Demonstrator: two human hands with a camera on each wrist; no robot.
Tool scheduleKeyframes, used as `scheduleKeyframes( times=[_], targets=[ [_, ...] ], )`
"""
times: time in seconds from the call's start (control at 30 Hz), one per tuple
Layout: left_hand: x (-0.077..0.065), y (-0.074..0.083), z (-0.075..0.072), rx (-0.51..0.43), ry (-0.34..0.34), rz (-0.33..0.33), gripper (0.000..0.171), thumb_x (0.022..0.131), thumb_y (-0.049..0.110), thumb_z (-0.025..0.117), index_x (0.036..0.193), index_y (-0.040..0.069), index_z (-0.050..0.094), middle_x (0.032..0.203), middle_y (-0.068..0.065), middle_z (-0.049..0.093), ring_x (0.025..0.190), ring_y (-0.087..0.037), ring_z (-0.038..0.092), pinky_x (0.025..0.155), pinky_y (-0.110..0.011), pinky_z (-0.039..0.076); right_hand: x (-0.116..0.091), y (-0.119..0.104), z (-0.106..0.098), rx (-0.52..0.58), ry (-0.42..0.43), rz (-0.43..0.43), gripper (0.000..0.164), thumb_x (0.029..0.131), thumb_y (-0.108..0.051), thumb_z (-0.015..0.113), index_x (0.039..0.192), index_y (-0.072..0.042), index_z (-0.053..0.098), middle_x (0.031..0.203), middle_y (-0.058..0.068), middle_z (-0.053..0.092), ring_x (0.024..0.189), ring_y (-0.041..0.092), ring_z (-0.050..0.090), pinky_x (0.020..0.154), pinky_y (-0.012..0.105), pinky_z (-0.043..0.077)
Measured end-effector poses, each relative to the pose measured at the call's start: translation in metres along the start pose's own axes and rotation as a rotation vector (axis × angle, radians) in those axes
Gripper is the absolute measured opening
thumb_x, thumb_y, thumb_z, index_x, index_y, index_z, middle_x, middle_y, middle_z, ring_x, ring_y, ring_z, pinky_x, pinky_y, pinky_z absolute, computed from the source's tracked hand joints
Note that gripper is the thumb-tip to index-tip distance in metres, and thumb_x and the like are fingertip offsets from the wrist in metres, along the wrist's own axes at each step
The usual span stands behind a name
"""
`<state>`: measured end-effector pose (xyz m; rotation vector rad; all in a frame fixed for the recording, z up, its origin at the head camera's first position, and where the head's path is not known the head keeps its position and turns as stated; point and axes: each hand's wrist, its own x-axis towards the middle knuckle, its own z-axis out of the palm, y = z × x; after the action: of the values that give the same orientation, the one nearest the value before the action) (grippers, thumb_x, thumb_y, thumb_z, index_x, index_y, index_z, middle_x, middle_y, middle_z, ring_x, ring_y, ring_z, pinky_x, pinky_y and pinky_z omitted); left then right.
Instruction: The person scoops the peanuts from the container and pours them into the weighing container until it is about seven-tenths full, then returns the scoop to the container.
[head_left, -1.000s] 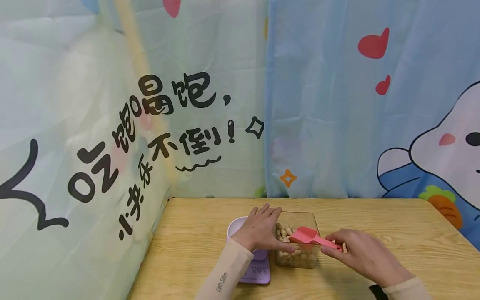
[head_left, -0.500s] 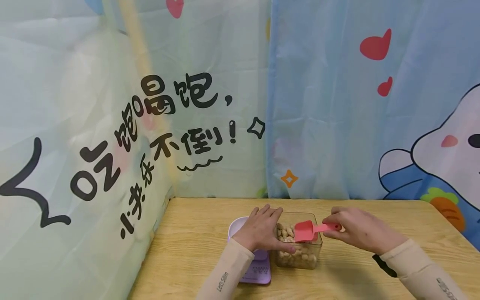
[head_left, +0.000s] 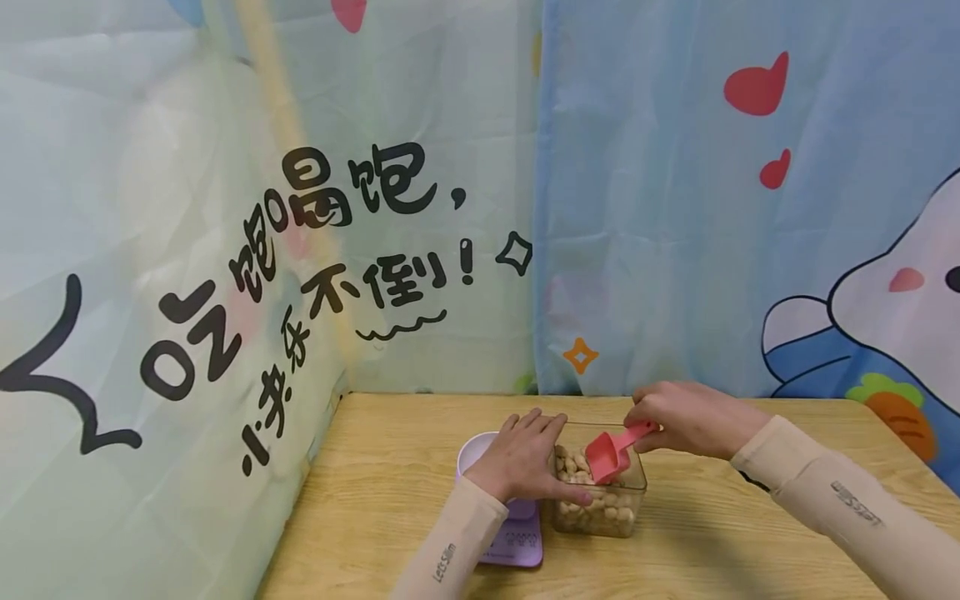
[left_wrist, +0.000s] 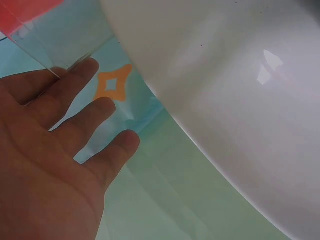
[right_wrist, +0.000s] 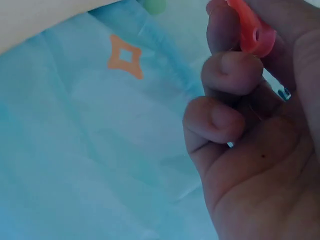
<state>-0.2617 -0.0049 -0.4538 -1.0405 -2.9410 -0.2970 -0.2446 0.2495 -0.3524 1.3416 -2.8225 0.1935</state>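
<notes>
In the head view, a clear, rectangular plastic container (head_left: 639, 500) is being steadied on the pale wood-grain worktop (head_left: 375, 500) by the left hand (head_left: 521, 458), its fingers being spread over the container's left side, its thumb being laid across the front. Inside the container, a coral-pink plastic scoop (head_left: 603, 460) is being held steeply tilted among pale tan nuts (head_left: 572, 467); how deeply its edge is being pushed is hidden. The handle is being gripped by the right hand (head_left: 693, 421) beyond the container's right rear corner. Left of the container, a round lavender bowl (head_left: 472, 454) and a flat purple scale (head_left: 517, 550) are being partly covered by the left arm. A fuller load is probably being favoured by sinking the blade, then levelling it.

In the left wrist view, the fingers are being held straight and parted, the container's edge being touched at their tips. Steady, light bracing is likely being called for, lest the container be tipped.

In the right wrist view, the scoop's holed handle end is being pinched between thumb and curled fingers. With so rearward a hold, twisting under load is being risked; a firmer grip is probably being needed.
</notes>
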Motion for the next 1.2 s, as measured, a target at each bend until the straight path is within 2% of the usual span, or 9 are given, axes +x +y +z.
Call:
scheduleKeyframes(
  times=[0.2,0.37,0.5,0.57,0.7,0.8,0.97,1.1,1.2],
  targets=[
    [-0.001,-0.001,0.0,-0.009,-0.005,0.002,0.114,0.074,0.084,0.065,0.161,0.018,0.031,0.158,0.002,0.041,0.15,-0.023,0.03,0.122,-0.044,0.026,0.018,-0.003,-0.005,-0.043,-0.073,-0.044,0.017,0.083,-0.02,0.084,0.073,-0.021,0.071,0.069,-0.015,0.047,0.058,-0.001,0.038,0.051,0.019,0.037],
    [0.0,-0.003,0.001,-0.016,-0.011,-0.002,0.115,0.074,0.084,0.065,0.161,0.019,0.029,0.159,0.003,0.04,0.15,-0.022,0.029,0.122,-0.043,0.025,0.027,-0.003,0.002,-0.045,-0.077,-0.079,0.018,0.083,-0.016,0.084,0.071,-0.019,0.071,0.069,-0.014,0.051,0.057,-0.002,0.041,0.051,0.018,0.039],
    [0.001,-0.004,0.001,-0.015,-0.008,0.0,0.114,0.074,0.084,0.065,0.161,0.019,0.029,0.158,0.003,0.04,0.15,-0.022,0.03,0.122,-0.043,0.026,0.027,0.007,0.008,-0.007,-0.068,-0.09,0.022,0.086,-0.016,0.081,0.07,-0.021,0.067,0.068,-0.015,0.047,0.056,-0.003,0.037,0.05,0.017,0.035],
    [0.002,-0.005,0.003,-0.016,-0.005,0.002,0.115,0.074,0.084,0.065,0.161,0.019,0.029,0.158,0.003,0.04,0.15,-0.023,0.03,0.122,-0.043,0.026,0.023,0.014,0.012,0.019,-0.043,-0.129,0.023,0.088,-0.017,0.079,0.071,-0.023,0.065,0.069,-0.015,0.043,0.058,-0.003,0.034,0.051,0.016,0.033],
    [0.002,-0.005,0.004,-0.013,0.003,0.002,0.116,0.073,0.084,0.066,0.161,0.018,0.029,0.158,0.003,0.041,0.149,-0.023,0.031,0.122,-0.042,0.025,0.014,0.028,0.025,0.072,0.078,-0.252,0.021,0.089,-0.015,0.078,0.076,-0.024,0.063,0.071,-0.016,0.04,0.061,-0.007,0.031,0.052,0.013,0.032],
    [0.002,-0.004,0.003,-0.003,0.006,0.005,0.116,0.072,0.084,0.066,0.161,0.018,0.03,0.158,0.003,0.041,0.149,-0.023,0.031,0.122,-0.042,0.026,0.005,0.034,0.033,0.118,0.154,-0.291,0.018,0.088,-0.012,0.079,0.08,-0.022,0.066,0.071,-0.016,0.039,0.062,-0.009,0.03,0.051,0.01,0.032],
    [0.002,-0.003,0.004,0.004,0.01,0.009,0.116,0.072,0.084,0.066,0.161,0.017,0.031,0.158,0.002,0.041,0.149,-0.023,0.031,0.122,-0.042,0.026,-0.006,0.038,0.043,0.191,0.187,-0.211,0.002,0.092,-0.013,0.076,0.093,-0.015,0.076,0.078,-0.015,0.052,0.064,-0.009,0.044,0.053,0.011,0.043],
    [0.002,-0.004,0.004,-0.004,0.009,0.006,0.116,0.072,0.084,0.066,0.161,0.018,0.032,0.158,0.003,0.041,0.149,-0.022,0.031,0.122,-0.042,0.026,-0.01,0.039,0.05,0.228,0.167,-0.129,0.015,0.096,-0.019,0.071,0.105,-0.009,0.078,0.091,-0.009,0.064,0.073,-0.005,0.057,0.058,0.019,0.053],
    [0.003,-0.003,0.004,-0.001,0.014,0.007,0.115,0.072,0.085,0.066,0.16,0.018,0.032,0.157,0.003,0.042,0.149,-0.022,0.032,0.121,-0.041,0.027,-0.014,0.042,0.054,0.256,0.173,-0.103,0.017,0.096,-0.021,0.071,0.107,-0.011,0.079,0.09,-0.011,0.064,0.07,-0.004,0.055,0.056,0.02,0.051]
  ],
)
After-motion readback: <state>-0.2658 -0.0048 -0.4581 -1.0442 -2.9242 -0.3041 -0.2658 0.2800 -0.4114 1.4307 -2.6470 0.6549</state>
